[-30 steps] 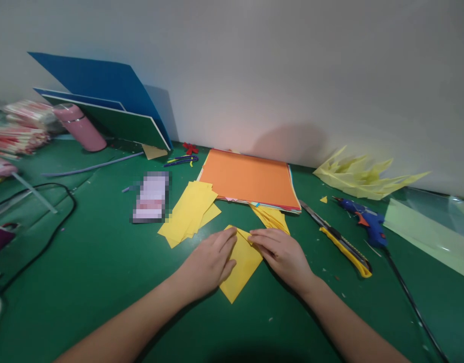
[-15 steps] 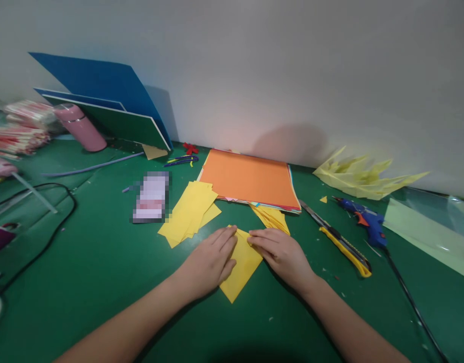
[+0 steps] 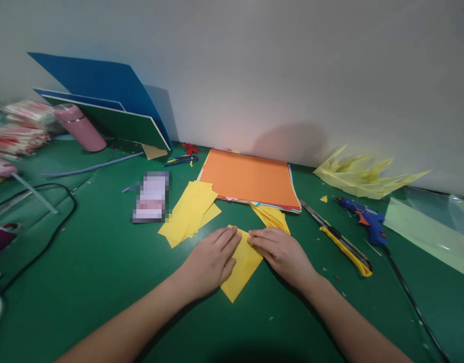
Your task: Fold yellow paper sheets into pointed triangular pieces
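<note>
A folded yellow paper sheet (image 3: 242,267) lies on the green table (image 3: 103,262) right in front of me. My left hand (image 3: 211,260) lies flat on its left half, fingers stretched out and pressing down. My right hand (image 3: 281,252) presses its upper right edge with extended fingers. More yellow sheets (image 3: 189,210) lie fanned just beyond my left hand, and a few folded yellow pieces (image 3: 272,218) sit behind my right hand.
An orange-topped stack of coloured paper (image 3: 250,179) lies near the wall. A yellow utility knife (image 3: 340,243) and a blue glue gun (image 3: 368,222) with its cord lie to the right. Pale yellow paper scraps (image 3: 362,175), blue and green boards (image 3: 103,101), a pink bottle (image 3: 79,128) and a black cable (image 3: 46,237) surround the area.
</note>
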Motion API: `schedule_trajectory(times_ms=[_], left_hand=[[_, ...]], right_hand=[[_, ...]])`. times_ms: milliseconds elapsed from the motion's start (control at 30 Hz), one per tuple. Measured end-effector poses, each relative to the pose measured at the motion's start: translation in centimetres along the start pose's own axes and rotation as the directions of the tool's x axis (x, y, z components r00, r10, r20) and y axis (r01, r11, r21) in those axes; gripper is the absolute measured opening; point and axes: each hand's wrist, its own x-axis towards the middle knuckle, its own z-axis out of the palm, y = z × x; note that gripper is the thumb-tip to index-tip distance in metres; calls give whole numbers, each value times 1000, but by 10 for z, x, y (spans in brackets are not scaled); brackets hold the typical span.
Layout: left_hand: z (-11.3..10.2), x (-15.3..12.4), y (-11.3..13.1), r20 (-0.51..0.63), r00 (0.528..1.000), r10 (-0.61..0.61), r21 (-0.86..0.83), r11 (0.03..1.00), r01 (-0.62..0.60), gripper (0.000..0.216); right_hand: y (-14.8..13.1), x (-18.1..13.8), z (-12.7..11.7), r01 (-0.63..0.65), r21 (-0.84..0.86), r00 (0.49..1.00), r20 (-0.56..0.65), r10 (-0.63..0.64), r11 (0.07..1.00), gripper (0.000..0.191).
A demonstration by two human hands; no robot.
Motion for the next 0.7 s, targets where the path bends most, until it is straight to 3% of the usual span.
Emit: schedule_trajectory(times_ms=[333, 700], left_hand=[[3, -1, 0, -17, 999, -28, 9, 1000, 28, 46], [-2, 0, 0, -3, 999, -32, -41, 999, 32, 44]], right_hand=[[-3, 2, -1, 13, -16, 1000, 10, -13, 1000, 20], [-10, 5, -9, -24, -34, 994, 106, 27, 999, 28]])
